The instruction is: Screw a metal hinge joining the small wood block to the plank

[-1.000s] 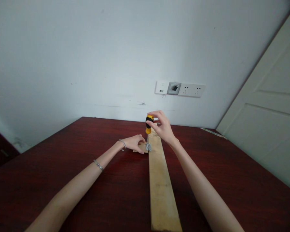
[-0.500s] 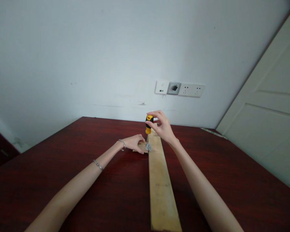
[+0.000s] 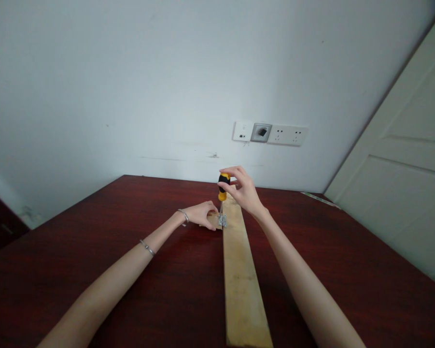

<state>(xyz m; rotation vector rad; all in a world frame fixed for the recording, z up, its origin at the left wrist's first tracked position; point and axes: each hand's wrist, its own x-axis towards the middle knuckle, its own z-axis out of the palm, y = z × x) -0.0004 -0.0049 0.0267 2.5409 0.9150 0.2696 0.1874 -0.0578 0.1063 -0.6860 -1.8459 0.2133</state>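
Note:
My right hand (image 3: 242, 189) grips the yellow and black handle of a screwdriver (image 3: 223, 182), held nearly upright. Its shaft points down at a small metal hinge (image 3: 222, 220). That hinge spans the joint between a long pale wooden board (image 3: 241, 270) and a smaller wooden piece (image 3: 213, 221) on the board's left. Thumb and fingers of my left hand (image 3: 202, 214) close around the small piece from its left side. Part of that piece is hidden under the hand. I cannot make out the screw under the tip.
The boards lie on a dark red table (image 3: 159, 285) whose far edge is against a pale wall (image 3: 148, 87). Wall sockets (image 3: 286, 135) sit above the table's back edge. A white panelled door (image 3: 405, 159) stands at the right. A thin strip (image 3: 320, 199) lies near the back right corner.
Both hands and the boards stay in place. The screwdriver handle looks slightly turned within my right fingers.

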